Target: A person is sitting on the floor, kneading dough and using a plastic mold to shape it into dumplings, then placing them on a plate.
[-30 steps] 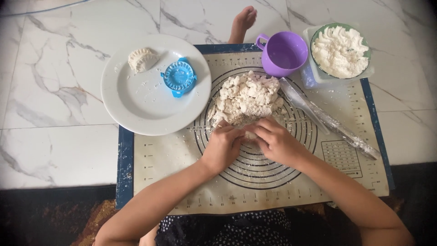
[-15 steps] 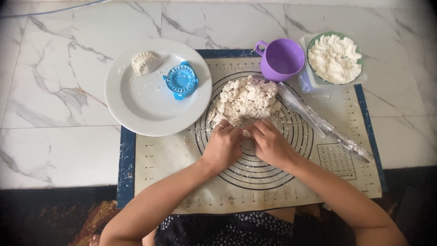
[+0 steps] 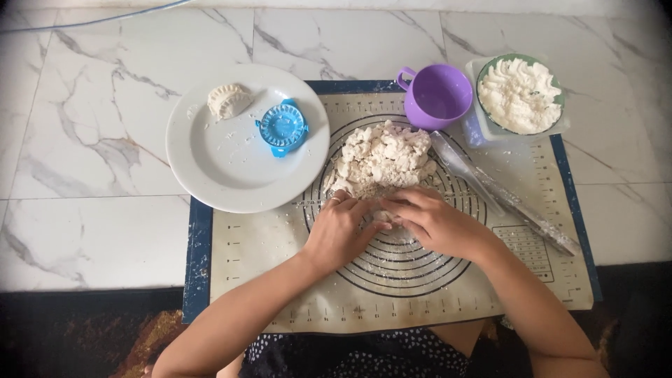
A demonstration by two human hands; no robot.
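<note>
not much has shifted since a second ago tbh, both hands sit at the near edge of the crumbly dough pile (image 3: 381, 159) same as before, and a foot that was poking in at the top of the view is gone now.

left hand (image 3: 341, 229) lies flat, palm down, fingers loosely spread and angled up toward the pile, looks like a ring on one finger. right hand (image 3: 435, 222) comes in from the other side, fingers pointing left and a bit curled, fingertips meeting the left hand's right where the crumbs start. so they're cupped together against the dough, not pinching anything, more like scraping loose bits into one heap. both forearms angle in from the bottom of the view to form a v.

dough sits in the middle of the ringed baking mat (image 3: 238, 259), which makes sense as the work surface. white plate (image 3: 210, 175) overlaps the mat's left edge with one finished dumpling (image 3: 228, 101) and a blue dumpling press (image 3: 283, 127) on it, parked within easy reach. purple cup (image 3: 437, 96) and green bowl of flour (image 3: 519, 94) are at the far right, and a rolling pin (image 3: 500, 192) wrapped in something clear lies diagonally just right of the hands.
</note>
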